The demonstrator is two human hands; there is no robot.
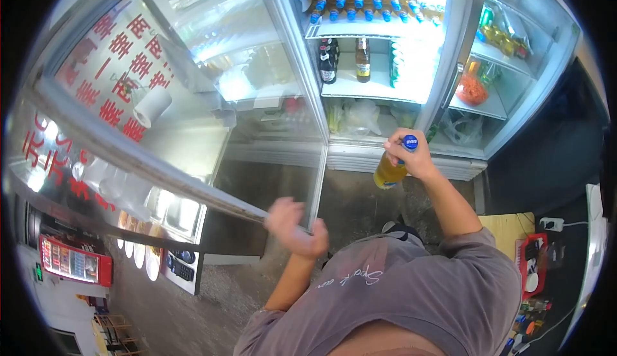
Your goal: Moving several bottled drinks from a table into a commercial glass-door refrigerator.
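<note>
My right hand [413,152] is wrapped around the neck of a bottle of yellow drink [389,170] with a blue cap, tilted in front of the open display fridge. My left hand [299,233], blurred, has its thumb and fingers apart beside the edge of the fridge's glass door [207,187]; whether it touches the door cannot be told. That door is swung out to the left. Inside, the top shelf [332,29] bears rows of blue-capped bottles [359,1]. Dark bottles [328,64], a brown bottle [363,61] and green-white cans [397,64] stand on the shelf beneath.
Plastic bags [361,117] lie low in the fridge. The right-hand fridge section holds an orange-filled bag [472,89]. To the left, a counter carries plates of food [153,254] and a black telephone [179,268]. A red basket [537,264] sits on the right. Farther off stands a red drinks cooler [105,270].
</note>
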